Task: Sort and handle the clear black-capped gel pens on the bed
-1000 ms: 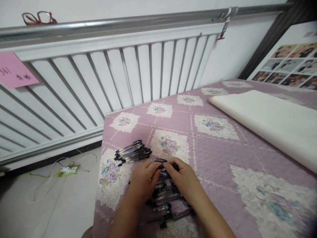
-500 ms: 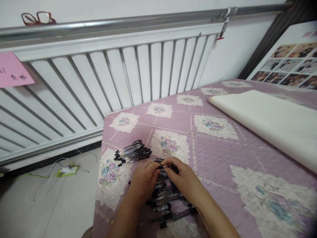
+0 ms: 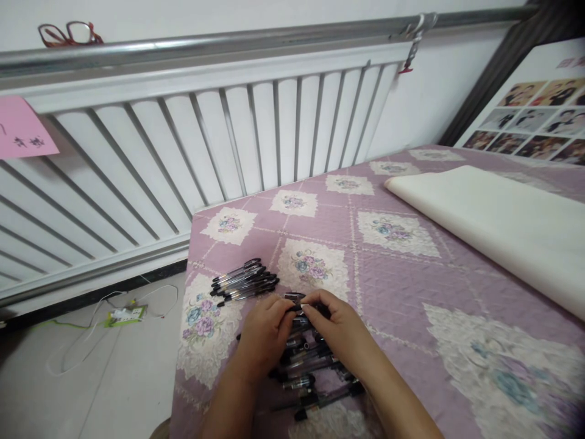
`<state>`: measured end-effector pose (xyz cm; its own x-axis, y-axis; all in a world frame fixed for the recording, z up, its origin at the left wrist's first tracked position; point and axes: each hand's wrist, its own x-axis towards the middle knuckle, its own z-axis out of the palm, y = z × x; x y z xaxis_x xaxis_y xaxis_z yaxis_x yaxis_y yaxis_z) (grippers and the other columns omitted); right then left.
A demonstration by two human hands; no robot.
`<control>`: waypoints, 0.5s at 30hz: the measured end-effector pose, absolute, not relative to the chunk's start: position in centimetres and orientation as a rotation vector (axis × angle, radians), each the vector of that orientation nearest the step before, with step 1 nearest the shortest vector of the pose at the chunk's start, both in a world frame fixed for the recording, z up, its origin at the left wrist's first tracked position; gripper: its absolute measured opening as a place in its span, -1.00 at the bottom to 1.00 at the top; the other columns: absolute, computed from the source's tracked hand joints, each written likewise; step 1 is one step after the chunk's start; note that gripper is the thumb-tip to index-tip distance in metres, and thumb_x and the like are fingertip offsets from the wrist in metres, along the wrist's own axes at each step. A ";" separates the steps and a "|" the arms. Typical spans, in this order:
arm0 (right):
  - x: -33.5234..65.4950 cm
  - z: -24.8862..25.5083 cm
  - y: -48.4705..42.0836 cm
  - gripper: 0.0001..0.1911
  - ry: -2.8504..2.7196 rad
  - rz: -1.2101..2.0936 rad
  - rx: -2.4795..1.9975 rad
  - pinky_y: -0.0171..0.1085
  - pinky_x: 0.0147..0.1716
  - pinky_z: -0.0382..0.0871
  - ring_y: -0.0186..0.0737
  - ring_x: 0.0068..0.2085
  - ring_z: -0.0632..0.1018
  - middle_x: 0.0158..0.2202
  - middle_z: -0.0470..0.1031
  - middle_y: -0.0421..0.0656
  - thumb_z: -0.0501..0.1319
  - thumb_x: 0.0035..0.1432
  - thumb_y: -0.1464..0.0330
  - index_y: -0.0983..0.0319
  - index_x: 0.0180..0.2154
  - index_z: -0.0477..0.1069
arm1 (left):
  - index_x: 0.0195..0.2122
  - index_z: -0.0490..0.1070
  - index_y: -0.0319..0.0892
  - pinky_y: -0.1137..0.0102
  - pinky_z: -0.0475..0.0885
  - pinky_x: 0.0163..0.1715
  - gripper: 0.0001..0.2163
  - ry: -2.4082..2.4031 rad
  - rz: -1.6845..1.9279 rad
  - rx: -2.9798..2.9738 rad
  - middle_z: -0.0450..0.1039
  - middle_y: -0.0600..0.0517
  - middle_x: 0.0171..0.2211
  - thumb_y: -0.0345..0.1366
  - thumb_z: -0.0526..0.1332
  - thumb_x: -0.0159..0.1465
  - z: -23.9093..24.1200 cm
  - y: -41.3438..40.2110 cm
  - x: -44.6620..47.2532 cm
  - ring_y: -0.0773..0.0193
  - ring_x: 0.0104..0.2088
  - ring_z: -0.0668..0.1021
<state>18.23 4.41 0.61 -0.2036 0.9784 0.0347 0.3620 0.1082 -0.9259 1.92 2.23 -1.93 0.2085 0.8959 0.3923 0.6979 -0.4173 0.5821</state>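
Note:
My left hand and my right hand meet fingertip to fingertip over a loose heap of black-capped clear pens on a purple quilted cover. Both hands pinch one black pen between them, left fingers on one end, right fingers on the other. A neat row of several similar pens lies just beyond my left hand, apart from the heap.
A white slatted radiator runs behind the table's far edge, with red glasses on its rail. A cream fabric roll lies to the right. A photo sheet stands at the far right. Cables lie on the floor at left.
The hands stay nearly still over the heap; the fingertips have closed a little tighter on the pen between them.

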 end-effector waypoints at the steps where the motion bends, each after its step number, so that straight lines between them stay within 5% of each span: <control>1: 18.2 0.5 4.4 -0.87 -1.654 1.114 -1.317 -0.28 -0.24 0.33 -0.21 -0.29 0.50 -0.38 0.51 -0.25 0.16 0.04 0.31 0.16 -0.35 0.45 | -0.22 0.41 -0.11 0.36 0.36 -0.27 -0.85 1.508 1.017 2.207 0.44 0.02 -0.33 -0.35 0.06 0.32 -1.9 2.2 1.9 0.23 -0.28 0.46; 5: 18.1 0.3 4.5 -0.81 -1.601 1.139 -1.320 -0.27 -0.24 0.34 -0.22 -0.28 0.50 -0.36 0.50 -0.25 0.19 0.01 0.30 0.17 -0.27 0.44 | -0.22 0.41 -0.11 0.36 0.35 -0.25 -0.87 1.499 1.035 2.190 0.44 0.02 -0.31 -0.36 0.08 0.31 -1.9 2.2 1.9 0.23 -0.27 0.46; 10: 18.4 0.7 4.4 -0.75 -1.705 1.065 -1.400 -0.28 -0.36 0.29 -0.22 -0.38 0.46 -0.50 0.45 -0.26 0.12 0.11 0.19 0.18 -0.48 0.42 | -0.22 0.41 -0.12 0.35 0.34 -0.24 -0.87 1.470 1.030 2.166 0.43 0.02 -0.30 -0.37 0.08 0.31 -1.8 2.1 2.0 0.22 -0.25 0.45; 15: 18.6 0.7 4.5 -0.86 -1.707 1.127 -1.336 -0.29 -0.28 0.30 -0.22 -0.31 0.48 -0.41 0.49 -0.26 0.13 0.10 0.29 0.17 -0.38 0.43 | -0.23 0.40 -0.14 0.34 0.34 -0.22 -0.85 1.461 0.980 2.162 0.42 0.00 -0.30 -0.37 0.04 0.33 -1.6 2.1 2.0 0.22 -0.25 0.44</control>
